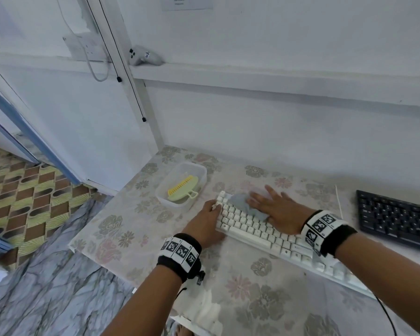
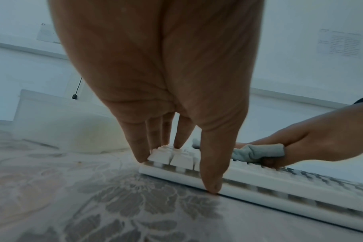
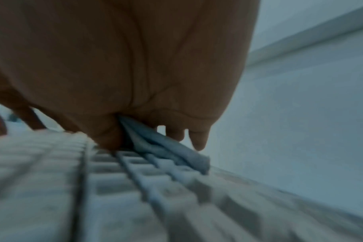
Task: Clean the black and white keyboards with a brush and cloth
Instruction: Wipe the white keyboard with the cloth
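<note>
The white keyboard [image 1: 264, 236] lies slantwise on the flowered table [image 1: 240, 311]. My left hand [image 1: 212, 209] steadies its left end, with straight fingers [image 2: 139, 147] on the corner keys and the thumb against the front edge. My right hand [image 1: 272, 207] lies flat with spread fingers and presses a grey cloth [image 1: 245, 206] onto the upper key rows. In the right wrist view the cloth [image 3: 166, 147] sticks out from under the palm over blurred keys [image 3: 135, 188]. The black keyboard [image 1: 395, 219] sits at the right, apart from both hands.
A clear plastic container [image 1: 201, 172] behind the white keyboard's left end holds a yellow-green brush [image 1: 183, 189]. The wall runs close behind the table. The table's left edge [image 1: 95, 214] drops to a tiled floor. A black cable [image 1: 386, 314] trails off the keyboard's right end.
</note>
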